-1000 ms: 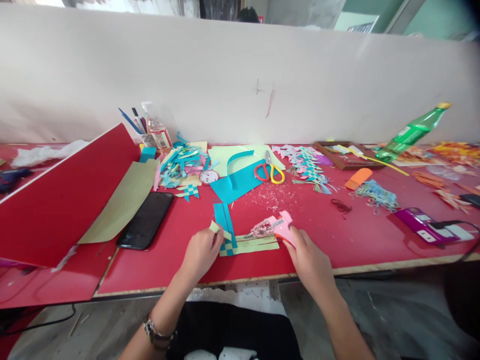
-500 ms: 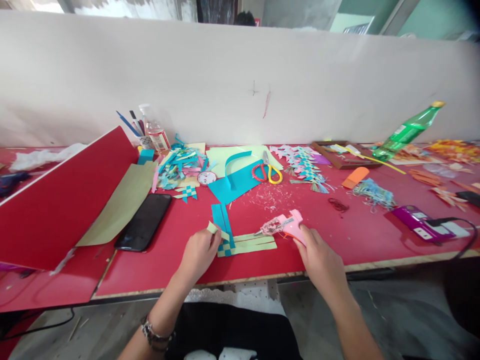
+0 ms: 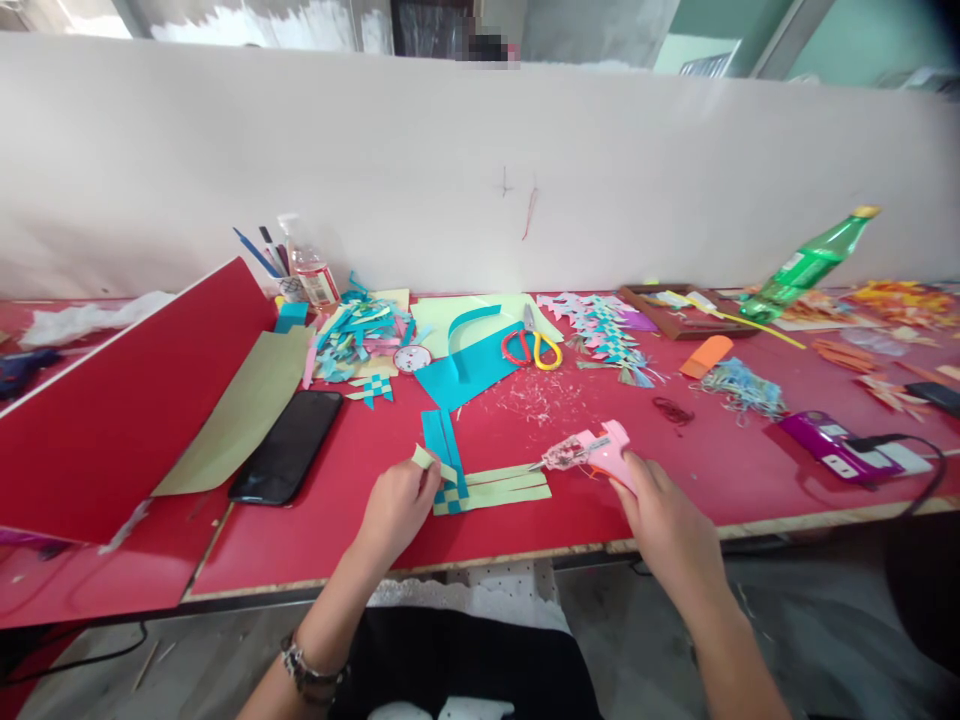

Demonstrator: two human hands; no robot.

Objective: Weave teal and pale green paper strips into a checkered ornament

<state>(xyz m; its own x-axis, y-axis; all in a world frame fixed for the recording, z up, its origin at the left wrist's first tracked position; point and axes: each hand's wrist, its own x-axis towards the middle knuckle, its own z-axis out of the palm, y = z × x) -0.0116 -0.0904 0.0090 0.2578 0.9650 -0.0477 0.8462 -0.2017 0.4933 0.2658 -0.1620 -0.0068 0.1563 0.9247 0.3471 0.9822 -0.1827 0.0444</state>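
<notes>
My left hand (image 3: 401,505) is closed on a pale green paper strip (image 3: 433,462), pinching it up off the table at the left end of a woven piece. That woven paper piece (image 3: 451,500) has blue and pale green checks at its corner. Loose pale green strips (image 3: 514,487) run from it to the right, and blue strips (image 3: 441,440) run away from me. My right hand (image 3: 667,515) is wrapped round the handle of a pink hot glue gun (image 3: 592,452). Its nozzle points left, close over the far ends of the green strips; whether it touches them I cannot tell.
Scissors (image 3: 534,345) lie on blue paper (image 3: 465,372) beyond my hands. A black phone (image 3: 286,447) and a leaning red board (image 3: 135,400) stand left. Paper scraps (image 3: 360,335) are piled behind. To the right are a purple power adapter (image 3: 840,447) and a tilted green bottle (image 3: 814,262).
My right hand and the glue gun have moved right, drawing the nozzle along the green strips toward their right end. My left hand keeps its hold on the strip.
</notes>
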